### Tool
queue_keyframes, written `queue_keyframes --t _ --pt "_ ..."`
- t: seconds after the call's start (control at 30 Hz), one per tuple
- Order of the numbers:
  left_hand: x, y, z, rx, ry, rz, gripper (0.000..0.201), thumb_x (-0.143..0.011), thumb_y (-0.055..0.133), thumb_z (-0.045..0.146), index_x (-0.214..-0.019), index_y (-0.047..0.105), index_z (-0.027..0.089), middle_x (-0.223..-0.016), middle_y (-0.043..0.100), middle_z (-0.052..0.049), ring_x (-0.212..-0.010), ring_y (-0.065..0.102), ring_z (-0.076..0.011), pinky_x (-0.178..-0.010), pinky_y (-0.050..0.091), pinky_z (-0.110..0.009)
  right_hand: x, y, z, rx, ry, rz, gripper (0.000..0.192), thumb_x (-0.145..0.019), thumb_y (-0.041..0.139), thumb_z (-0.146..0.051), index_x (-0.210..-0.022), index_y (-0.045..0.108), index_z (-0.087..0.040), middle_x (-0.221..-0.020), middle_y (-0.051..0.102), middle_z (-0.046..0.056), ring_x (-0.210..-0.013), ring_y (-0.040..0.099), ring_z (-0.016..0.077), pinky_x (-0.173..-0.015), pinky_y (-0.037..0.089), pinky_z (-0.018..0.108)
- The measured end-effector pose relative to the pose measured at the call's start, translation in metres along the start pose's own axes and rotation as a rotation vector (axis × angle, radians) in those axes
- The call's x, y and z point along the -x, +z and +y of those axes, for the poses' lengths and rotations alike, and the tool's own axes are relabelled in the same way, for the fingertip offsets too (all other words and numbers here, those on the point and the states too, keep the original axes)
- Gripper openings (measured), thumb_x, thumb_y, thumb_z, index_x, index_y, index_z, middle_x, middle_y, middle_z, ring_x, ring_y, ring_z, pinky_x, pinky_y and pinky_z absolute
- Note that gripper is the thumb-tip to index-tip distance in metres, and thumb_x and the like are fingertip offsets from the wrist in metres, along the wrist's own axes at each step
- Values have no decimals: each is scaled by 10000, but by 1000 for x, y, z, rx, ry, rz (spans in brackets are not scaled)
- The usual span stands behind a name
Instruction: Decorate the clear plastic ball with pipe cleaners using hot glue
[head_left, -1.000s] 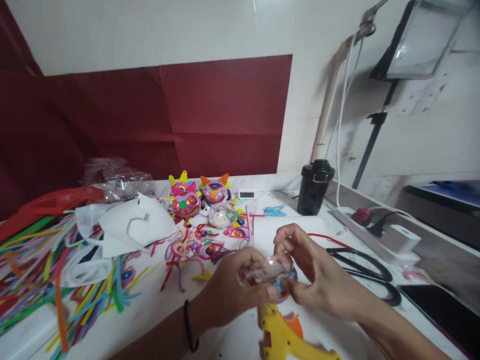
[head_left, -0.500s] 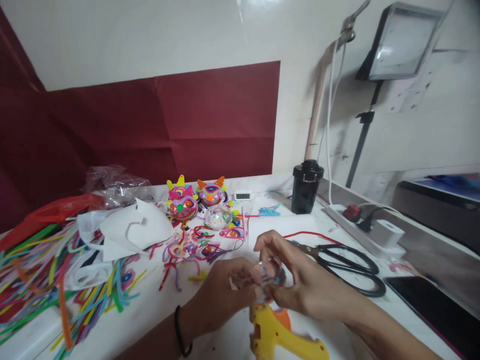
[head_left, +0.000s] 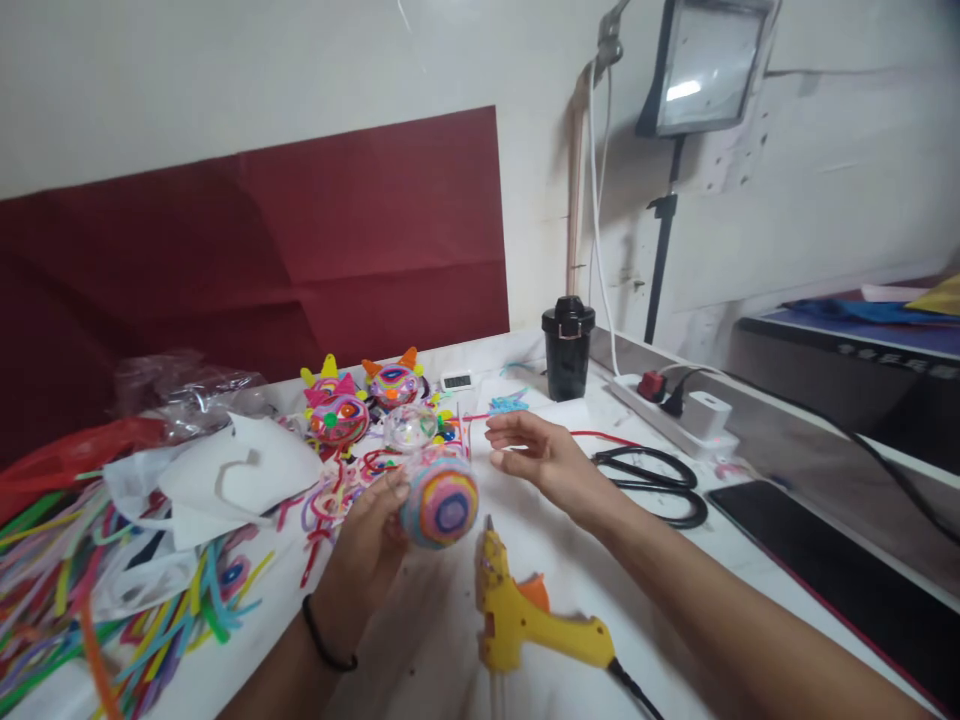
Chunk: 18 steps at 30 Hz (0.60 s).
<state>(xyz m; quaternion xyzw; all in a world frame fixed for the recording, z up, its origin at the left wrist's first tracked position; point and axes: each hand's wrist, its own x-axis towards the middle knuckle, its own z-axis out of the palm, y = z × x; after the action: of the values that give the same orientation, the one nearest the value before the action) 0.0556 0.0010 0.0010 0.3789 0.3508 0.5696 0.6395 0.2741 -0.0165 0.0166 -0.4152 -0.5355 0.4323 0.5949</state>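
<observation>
My left hand (head_left: 369,545) grips a round ball (head_left: 442,500) by its left side. Concentric rings of orange, yellow, pink and blue, wound like pipe cleaners, cover the face turned to me. To the right of the ball hovers my right hand (head_left: 541,462), empty, with thumb and fingers apart. A yellow hot glue gun (head_left: 517,618) with an orange trigger lies on the table below the ball, its nozzle pointing away from me. Behind my right hand are black-handled scissors (head_left: 656,480), partly hidden by the arm.
Colourful pipe cleaners (head_left: 157,620) and white sheets (head_left: 232,475) spread at left. Decorated balls with ears (head_left: 337,415) and a clear ball (head_left: 411,427) stand at the back. A black bottle (head_left: 568,350), a power strip (head_left: 667,415) and a phone (head_left: 817,560) occupy the right.
The ball has turned so its ringed face shows, and it has moved up and left in my left hand. My right hand has let go of it and opened.
</observation>
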Motion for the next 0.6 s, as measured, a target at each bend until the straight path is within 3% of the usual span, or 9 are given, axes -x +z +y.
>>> queue_keyframes --t 0.13,0.27,0.43,0.6 --pt "-10 -11 6 41 -93 35 103 -740 634 165 -816 703 151 -749 751 -41 -613 673 -185 -572 539 -280 -2 9 22 -55 109 -20 414 -577 785 -267 -955 643 -179 -907 629 47 -896 593 223 -855 450 404" --pt "-10 -13 10 59 -174 92 227 -833 518 234 -881 708 120 -787 768 -88 -661 696 -229 -591 562 -334 3 23 35 -156 222 -110 455 -566 787 -266 -985 640 -171 -875 646 34 -817 620 195 -789 465 368" --pt "-5 -10 5 77 -168 40 186 -796 576 242 -817 720 127 -765 771 -70 -637 683 -204 -591 555 -302 13 37 38 -263 272 -214 483 -644 761 -399 -1055 621 -188 -848 690 37 -827 663 202 -722 488 338" --pt "-2 -12 2 82 -144 -18 142 -770 622 199 -827 737 140 -800 781 -59 -670 695 -195 -614 567 -285 15 42 41 -261 242 -237 442 -645 748 -420 -1002 608 -199 -797 685 20 -768 669 187 -686 493 321"
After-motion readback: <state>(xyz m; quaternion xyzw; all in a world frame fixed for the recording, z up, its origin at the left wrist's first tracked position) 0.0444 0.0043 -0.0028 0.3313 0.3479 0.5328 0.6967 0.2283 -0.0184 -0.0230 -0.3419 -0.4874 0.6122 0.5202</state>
